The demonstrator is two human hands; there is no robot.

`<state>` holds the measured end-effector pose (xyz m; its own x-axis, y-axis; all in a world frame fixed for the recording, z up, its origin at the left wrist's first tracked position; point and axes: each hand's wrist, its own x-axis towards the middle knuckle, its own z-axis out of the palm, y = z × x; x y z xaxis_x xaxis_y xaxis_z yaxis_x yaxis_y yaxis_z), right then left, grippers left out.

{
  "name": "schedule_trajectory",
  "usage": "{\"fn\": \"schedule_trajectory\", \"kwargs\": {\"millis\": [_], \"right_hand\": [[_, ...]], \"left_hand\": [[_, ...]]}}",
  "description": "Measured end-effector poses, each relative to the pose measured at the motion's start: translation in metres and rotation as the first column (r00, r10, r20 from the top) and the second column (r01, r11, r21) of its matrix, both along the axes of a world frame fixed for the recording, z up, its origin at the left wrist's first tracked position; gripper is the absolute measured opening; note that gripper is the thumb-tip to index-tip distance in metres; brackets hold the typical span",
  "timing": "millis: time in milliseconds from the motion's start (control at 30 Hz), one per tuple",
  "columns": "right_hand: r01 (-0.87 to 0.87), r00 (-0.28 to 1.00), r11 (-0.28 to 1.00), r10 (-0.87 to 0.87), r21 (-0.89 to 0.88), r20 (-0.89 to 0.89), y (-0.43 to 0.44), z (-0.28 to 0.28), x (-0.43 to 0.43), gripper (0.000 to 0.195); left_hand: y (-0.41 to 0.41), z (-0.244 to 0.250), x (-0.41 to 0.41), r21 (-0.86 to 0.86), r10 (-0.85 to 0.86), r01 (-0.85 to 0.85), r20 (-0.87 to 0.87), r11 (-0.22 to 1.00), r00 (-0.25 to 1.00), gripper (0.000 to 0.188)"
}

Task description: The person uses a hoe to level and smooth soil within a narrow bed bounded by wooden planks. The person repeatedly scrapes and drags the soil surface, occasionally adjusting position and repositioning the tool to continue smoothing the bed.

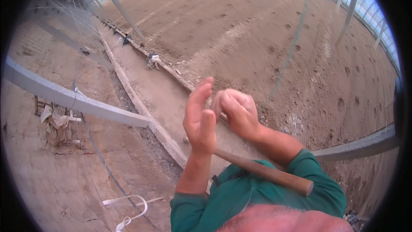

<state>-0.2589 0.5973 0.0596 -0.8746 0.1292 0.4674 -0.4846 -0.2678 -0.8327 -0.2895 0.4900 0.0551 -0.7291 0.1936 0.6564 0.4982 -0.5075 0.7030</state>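
Observation:
My left hand (200, 119) is raised in front of my chest, palm turned toward the right hand, fingers straight and thumb apart; it holds nothing. Close beside it is my right hand (237, 111), its fingers curled in, with no object showing in it. Whether the two hands touch is unclear. A round wooden tool handle (267, 172) leans across the front of my green shirt (225, 206) toward my right arm. Its far end passes behind my left wrist and is hidden, and neither hand grips it.
A concrete channel (138, 67) with raised edges runs diagonally past me. Grey concrete posts (80, 98) slant in at left and right. Tilled soil (238, 42) with small holes and a green line (289, 51) lies beyond. Cloth drapes a wooden frame (54, 125); a white strap (141, 203) lies lower left.

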Motion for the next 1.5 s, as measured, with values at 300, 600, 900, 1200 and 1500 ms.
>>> {"fn": "schedule_trajectory", "kwargs": {"millis": [300,600,900,1200,1500], "right_hand": [[-0.343,0.884,0.855,0.153,-0.389,-0.442,-0.018,0.067,0.06,0.037],[-0.358,0.832,0.769,0.005,-0.53,-0.555,-0.031,0.082,0.072,0.043],[0.383,0.618,0.921,-0.198,0.072,-0.761,-0.005,0.071,0.033,0.069],[0.528,0.806,0.625,-0.155,0.575,-0.571,-0.031,0.01,-0.006,0.109],[0.672,0.701,0.338,-0.578,0.659,-0.418,-0.042,-0.047,-0.022,0.107]], "left_hand": [[0.062,0.058,0.054,0.393,0.395,-0.237,-0.395,0.889,0.829,0.05],[0.004,0.064,0.118,0.319,0.016,-0.111,0.286,0.941,0.958,0.065],[0.01,0.098,0.089,0.246,-0.145,0.093,0.205,0.965,0.968,0.07],[0.031,0.027,-0.041,0.575,-0.654,0.5,0.083,0.648,0.752,0.079],[0.033,-0.082,-0.048,0.402,-0.583,0.445,0.352,0.8,0.732,0.082]]}}
